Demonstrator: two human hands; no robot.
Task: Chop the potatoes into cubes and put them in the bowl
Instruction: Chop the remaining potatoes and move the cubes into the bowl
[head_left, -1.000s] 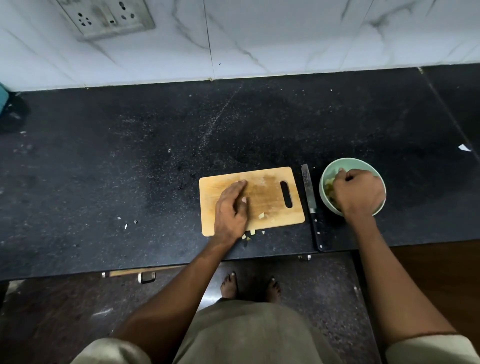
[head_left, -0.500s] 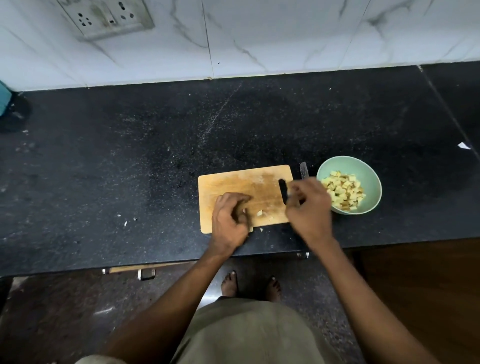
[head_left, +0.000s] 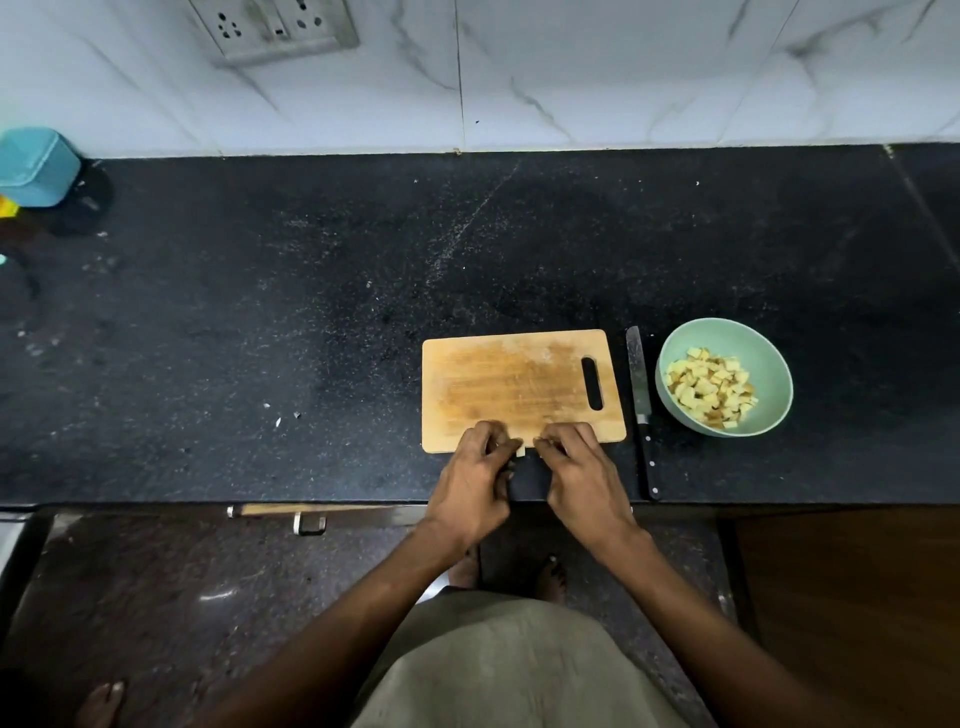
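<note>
Pale stray potato cubes (head_left: 521, 451) at the counter's front edge should be pinched firmly by the curled left hand (head_left: 480, 475) and right hand (head_left: 582, 473), none dropped.

A black speckled stone surface (head_left: 260, 322) runs the full width of the view, dusted with pale specks and crumbs, and meets a wall of white marble-veined tiles (head_left: 623, 73) at the back. A grey switch-and-socket plate (head_left: 275, 26) is set into that wall at the upper left, and a teal container (head_left: 36, 166) stands at the far left edge of the surface. Below the front edge a metal drawer handle (head_left: 310, 524) shows, above a dark glossy stone floor (head_left: 156, 597) that catches a small glint of light.
</note>
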